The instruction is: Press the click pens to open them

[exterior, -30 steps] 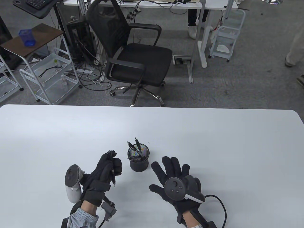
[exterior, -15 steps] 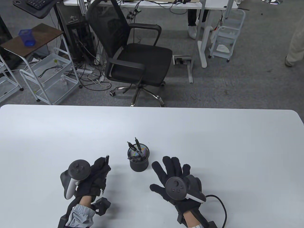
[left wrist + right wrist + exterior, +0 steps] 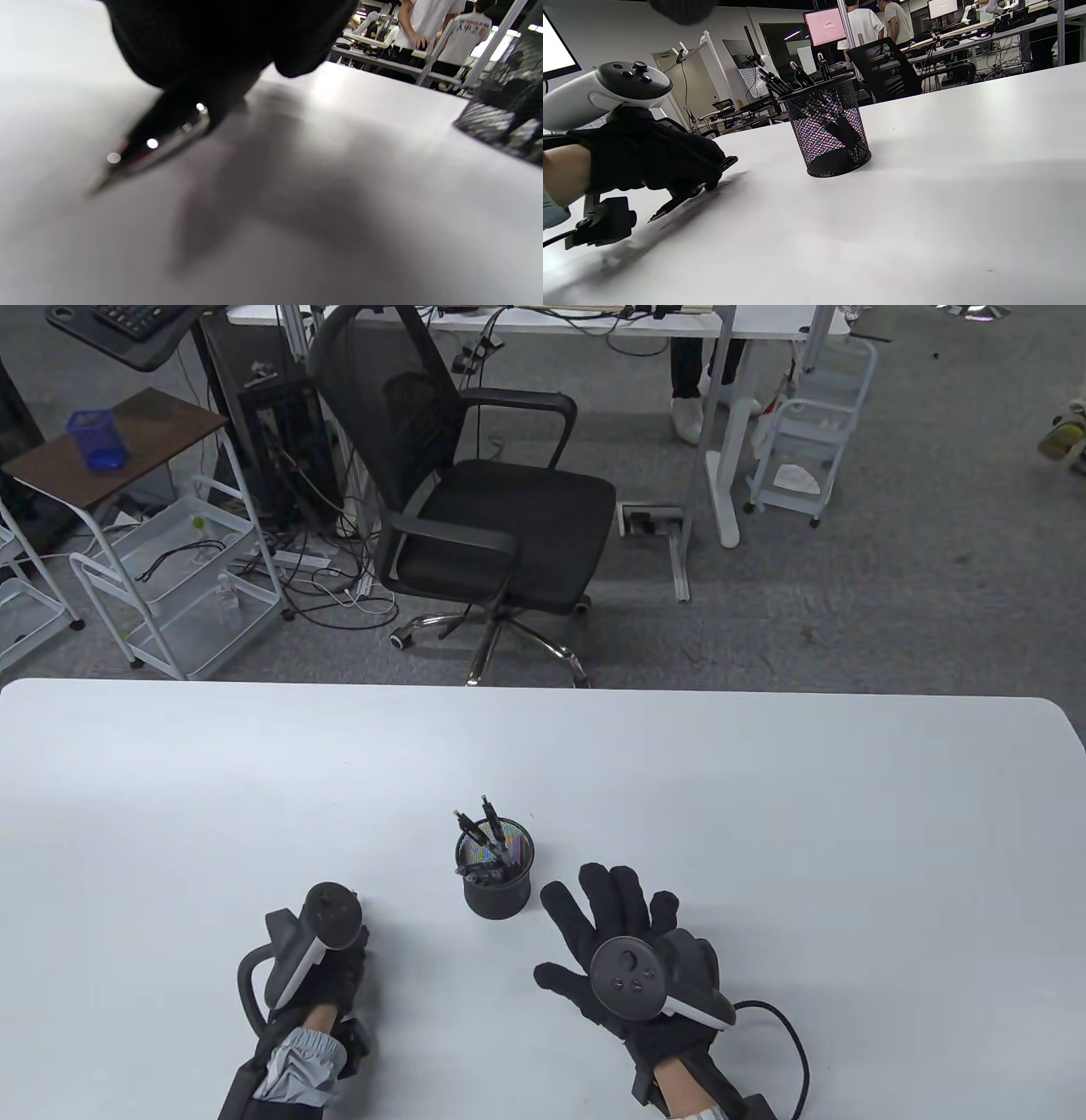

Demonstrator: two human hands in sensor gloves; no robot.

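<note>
- A wide white table [image 3: 764,814] fills the near half of the scene.
- A black mesh pen cup [image 3: 496,872] stands near centre, holding several dark click pens [image 3: 485,833].
- The right hand [image 3: 632,950] lies flat, fingers spread, grasping nothing, right of the cup.
- The left hand [image 3: 653,159], left of the cup, is clenched around a slim black click pen [image 3: 683,197], tip low over the table.
- The pen looks light, rigid and smooth; best grasped mid-barrel, thumb on the button end.

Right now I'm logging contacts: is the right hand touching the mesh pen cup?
Apart. The table view shows bare white table between the right hand and the mesh pen cup.
</note>
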